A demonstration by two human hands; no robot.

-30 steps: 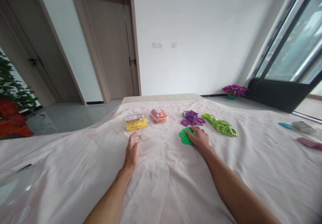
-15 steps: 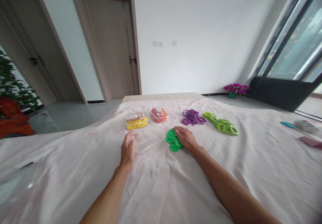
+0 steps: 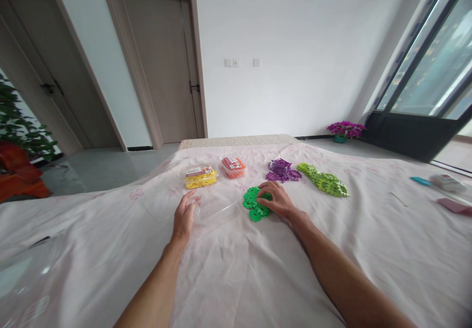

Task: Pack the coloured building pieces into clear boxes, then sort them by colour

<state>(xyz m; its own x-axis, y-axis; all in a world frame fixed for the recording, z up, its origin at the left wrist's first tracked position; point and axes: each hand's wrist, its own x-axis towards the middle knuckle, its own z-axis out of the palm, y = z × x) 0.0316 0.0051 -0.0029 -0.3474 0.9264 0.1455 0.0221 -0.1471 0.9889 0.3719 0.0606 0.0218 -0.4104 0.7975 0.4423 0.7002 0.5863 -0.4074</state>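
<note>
My left hand holds the near-left edge of a clear plastic box, its fingers closed on the rim. The box is see-through and its outline is faint. Right of it, a pile of green snowflake discs lies on the cloth. My right hand is over the right side of this pile, with thumb and fingers curled together around some of the discs. Behind my hands stand a lidded box of yellow pieces and one of orange pieces. Both have labels.
A purple heap of discs and a lime-green heap lie farther back on the pink-white cloth. At the far right are a blue item, a white pack and a dark pink item. Clear plastic lies at left.
My right hand has gone from lying flat over the green discs to curled fingers on them. The left hand has shifted slightly left, still at the clear box.
</note>
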